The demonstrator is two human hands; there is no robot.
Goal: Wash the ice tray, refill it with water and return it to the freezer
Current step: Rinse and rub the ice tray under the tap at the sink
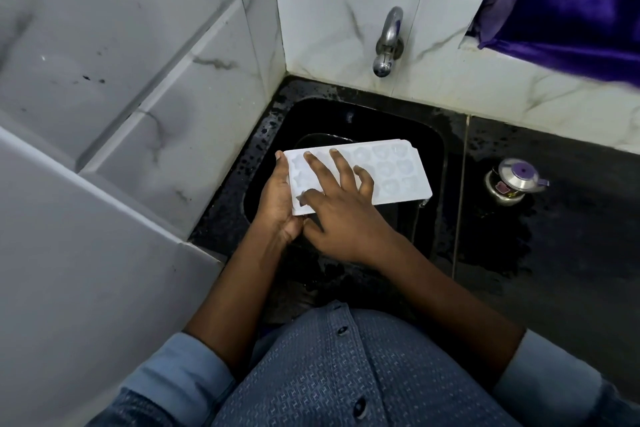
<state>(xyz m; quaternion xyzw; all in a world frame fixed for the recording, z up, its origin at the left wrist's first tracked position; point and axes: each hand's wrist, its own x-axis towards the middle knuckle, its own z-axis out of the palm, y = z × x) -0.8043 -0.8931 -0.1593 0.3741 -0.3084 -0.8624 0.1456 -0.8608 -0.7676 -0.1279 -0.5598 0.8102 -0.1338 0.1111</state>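
White marble-veined tiles (145, 55) cover the two walls that meet in the far corner, forming the largest surfaces in view. Black, water-spotted countertop (554, 236) runs along the right wall and surrounds a dark rectangular sink (434, 149) set into the corner. Purple cloth (568, 0) hangs at the far right, above the counter. Blue patterned shirt (346, 374) with dark buttons fills the near edge, its lighter cuffs turned back on both forearms. White ice tray (398, 166), with moulded shaped cavities facing up, is held level over the sink basin, its long side running left to right. Left hand (277, 198) cups the tray's left end from below and beside, thumb along the edge, closed around it. Right hand (343, 211) lies on top of the tray with fingers (320, 172) spread flat across the left cavities, the thumb at the near edge. Metal tap (388, 42) projects from the far wall above the sink; no stream is discernible. Small steel lidded pot (512, 180) with a purple knob stands on the counter, right of the sink and well apart from the tray.
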